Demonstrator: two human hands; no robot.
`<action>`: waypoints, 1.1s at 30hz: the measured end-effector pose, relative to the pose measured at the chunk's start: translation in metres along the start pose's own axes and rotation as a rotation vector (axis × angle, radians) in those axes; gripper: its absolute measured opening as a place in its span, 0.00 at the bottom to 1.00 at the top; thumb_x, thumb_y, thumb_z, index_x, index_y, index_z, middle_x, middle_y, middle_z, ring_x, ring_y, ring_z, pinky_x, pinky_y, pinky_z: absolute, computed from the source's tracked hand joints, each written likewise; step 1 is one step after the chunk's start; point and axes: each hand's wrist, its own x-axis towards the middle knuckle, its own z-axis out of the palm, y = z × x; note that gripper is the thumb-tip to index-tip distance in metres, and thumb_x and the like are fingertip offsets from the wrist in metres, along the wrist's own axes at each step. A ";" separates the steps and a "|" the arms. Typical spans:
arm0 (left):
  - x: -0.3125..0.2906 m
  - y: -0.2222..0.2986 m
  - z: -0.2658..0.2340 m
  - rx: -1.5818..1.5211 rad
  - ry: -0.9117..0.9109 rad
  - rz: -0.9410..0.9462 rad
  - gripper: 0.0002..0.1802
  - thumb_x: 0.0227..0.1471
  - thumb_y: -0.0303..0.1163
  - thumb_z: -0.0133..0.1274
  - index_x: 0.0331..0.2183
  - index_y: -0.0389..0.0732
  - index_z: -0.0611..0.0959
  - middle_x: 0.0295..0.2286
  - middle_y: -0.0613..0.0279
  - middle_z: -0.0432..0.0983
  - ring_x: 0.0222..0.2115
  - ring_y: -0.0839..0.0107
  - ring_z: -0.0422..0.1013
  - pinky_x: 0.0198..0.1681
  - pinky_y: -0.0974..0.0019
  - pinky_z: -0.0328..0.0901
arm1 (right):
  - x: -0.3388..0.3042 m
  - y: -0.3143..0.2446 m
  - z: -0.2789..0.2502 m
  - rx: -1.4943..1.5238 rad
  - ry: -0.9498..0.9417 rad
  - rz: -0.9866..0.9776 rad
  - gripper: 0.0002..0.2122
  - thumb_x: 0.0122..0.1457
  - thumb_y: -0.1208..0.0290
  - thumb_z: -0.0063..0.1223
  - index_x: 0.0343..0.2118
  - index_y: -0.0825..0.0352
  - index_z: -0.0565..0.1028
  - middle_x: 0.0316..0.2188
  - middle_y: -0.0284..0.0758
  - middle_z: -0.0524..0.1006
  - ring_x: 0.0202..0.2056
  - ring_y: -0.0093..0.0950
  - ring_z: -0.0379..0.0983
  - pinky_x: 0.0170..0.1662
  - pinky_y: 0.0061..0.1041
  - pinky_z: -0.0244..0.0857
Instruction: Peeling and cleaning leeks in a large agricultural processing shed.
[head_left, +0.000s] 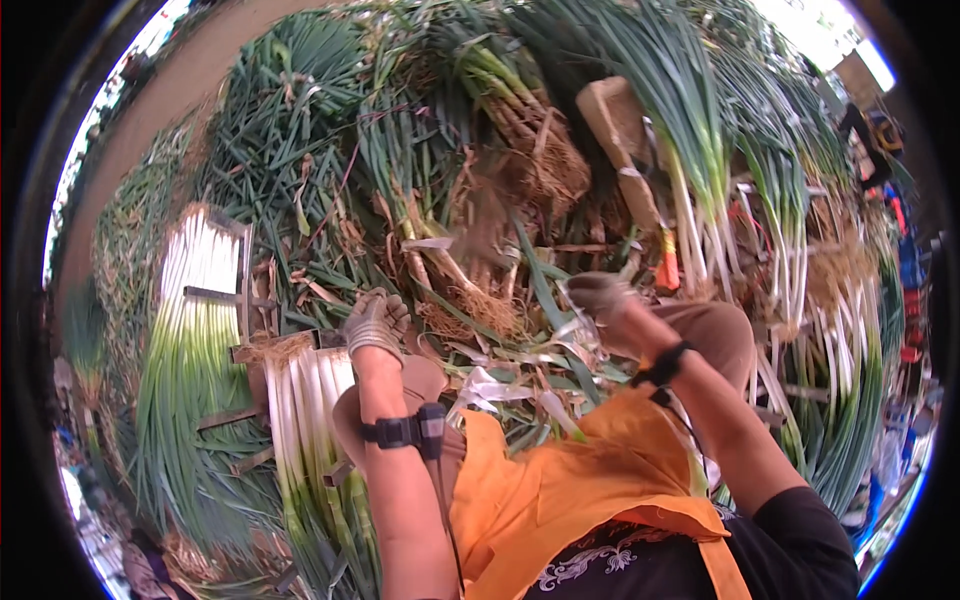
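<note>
My left hand [377, 322], in a pale knit glove, is closed with curled fingers above my knee. What it holds, if anything, is hidden. Just below and left of it lies a stack of trimmed long green onions [305, 395], white stalks toward the root ends. My right hand [602, 297], gloved too, is smeared by motion over my other knee, so its fingers cannot be read. Close by it runs a long green leaf [538, 275], beside a pale strip [575, 328]. Untrimmed onions with brown roots [482, 308] lie in front, between my hands.
A larger bundle of cleaned onions [185, 310] rests in a metal frame [243, 265] at left. Heaps of leafy onions [290, 130] fill the far side. A cardboard piece [618, 140] stands at far right, near more onions [700, 200]. Peeled scraps [490, 388] litter the ground.
</note>
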 end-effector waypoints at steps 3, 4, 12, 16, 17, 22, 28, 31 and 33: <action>0.010 0.011 0.016 -0.107 0.022 -0.007 0.09 0.49 0.29 0.49 0.35 0.40 0.74 0.24 0.57 0.74 0.23 0.64 0.72 0.26 0.63 0.71 | 0.114 0.049 0.060 -0.659 -0.236 -0.247 0.12 0.51 0.70 0.51 0.38 0.68 0.72 0.29 0.33 0.75 0.30 0.24 0.70 0.34 0.25 0.64; 0.012 0.015 0.004 -0.148 0.005 0.000 0.09 0.49 0.29 0.50 0.35 0.39 0.74 0.24 0.57 0.74 0.23 0.64 0.72 0.26 0.63 0.70 | 0.130 0.038 0.095 -0.727 -0.147 -0.154 0.13 0.51 0.67 0.51 0.37 0.68 0.72 0.27 0.34 0.75 0.30 0.26 0.70 0.33 0.26 0.64; 0.012 0.021 -0.009 -0.130 0.119 -0.066 0.08 0.50 0.29 0.49 0.35 0.38 0.74 0.24 0.57 0.74 0.24 0.65 0.72 0.26 0.63 0.70 | 0.223 0.049 0.179 -0.961 0.022 0.137 0.08 0.48 0.66 0.52 0.28 0.65 0.77 0.24 0.38 0.77 0.25 0.33 0.73 0.26 0.31 0.66; 0.016 0.018 0.009 -0.121 0.073 -0.134 0.09 0.51 0.29 0.48 0.36 0.38 0.73 0.24 0.57 0.74 0.23 0.65 0.72 0.27 0.64 0.70 | 0.198 -0.002 0.121 -0.584 -0.074 0.203 0.11 0.50 0.66 0.48 0.31 0.68 0.74 0.18 0.38 0.72 0.20 0.30 0.69 0.24 0.32 0.64; 0.016 0.018 0.005 -0.115 0.083 -0.136 0.09 0.51 0.29 0.47 0.37 0.38 0.73 0.23 0.57 0.74 0.23 0.65 0.72 0.27 0.64 0.70 | 0.238 0.046 0.109 -1.348 -0.318 -0.200 0.04 0.47 0.69 0.51 0.23 0.62 0.76 0.18 0.33 0.76 0.23 0.31 0.74 0.23 0.33 0.67; 0.021 0.001 0.004 -0.050 0.036 -0.137 0.07 0.52 0.26 0.43 0.35 0.39 0.73 0.21 0.57 0.73 0.19 0.67 0.71 0.21 0.67 0.69 | 0.118 -0.043 0.006 -1.182 -0.075 0.063 0.12 0.47 0.62 0.50 0.32 0.64 0.75 0.24 0.42 0.75 0.29 0.38 0.73 0.29 0.33 0.65; 0.021 -0.052 0.040 0.183 -0.144 -0.168 0.08 0.52 0.30 0.43 0.34 0.38 0.74 0.19 0.57 0.73 0.16 0.68 0.70 0.18 0.71 0.67 | -0.064 -0.129 -0.026 -0.624 0.179 0.030 0.10 0.47 0.67 0.49 0.26 0.70 0.74 0.16 0.36 0.72 0.20 0.22 0.68 0.25 0.25 0.62; 0.001 -0.081 0.070 -0.075 -0.474 -0.753 0.20 0.52 0.42 0.47 0.38 0.34 0.71 0.31 0.49 0.73 0.26 0.57 0.72 0.27 0.62 0.70 | -0.152 -0.136 -0.038 -0.538 0.193 0.055 0.10 0.51 0.67 0.49 0.31 0.69 0.74 0.18 0.35 0.74 0.20 0.19 0.70 0.25 0.21 0.64; -0.029 -0.103 0.105 -0.025 -0.401 -0.796 0.32 0.48 0.52 0.49 0.43 0.34 0.66 0.43 0.45 0.65 0.36 0.49 0.69 0.35 0.50 0.68 | -0.207 -0.132 -0.038 -0.522 0.194 0.012 0.10 0.49 0.68 0.51 0.32 0.69 0.74 0.18 0.34 0.74 0.20 0.20 0.70 0.25 0.21 0.64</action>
